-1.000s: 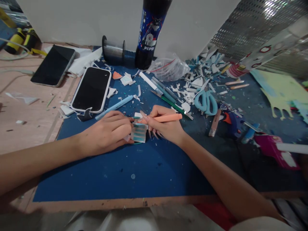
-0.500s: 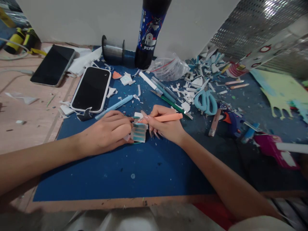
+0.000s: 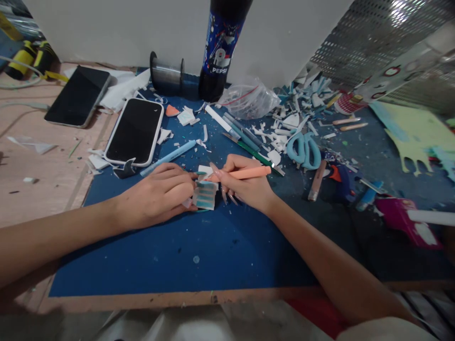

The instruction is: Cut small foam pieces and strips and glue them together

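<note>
On the blue mat (image 3: 170, 265), my left hand (image 3: 161, 194) is closed on the edge of a small teal-and-white striped piece (image 3: 205, 196), keeping it down. My right hand (image 3: 249, 182) grips an orange marker (image 3: 251, 173) like a pen, its tip at the upper part of the piece. A small white bit (image 3: 204, 169) shows just above, between the hands. My left fingertips are partly hidden. Behind my left hand lies a light blue pen (image 3: 174, 155).
Two phones (image 3: 135, 132) lie at left. A spool (image 3: 167, 71) and a Pepsi bottle (image 3: 224, 52) stand at the back. Pens (image 3: 220, 119), blue-handled scissors (image 3: 304, 149), white scraps (image 3: 284, 132) and a magenta tool (image 3: 407, 220) spread to the right.
The orange marker and my right hand have shifted very slightly. My left hand keeps its place on the striped piece.
</note>
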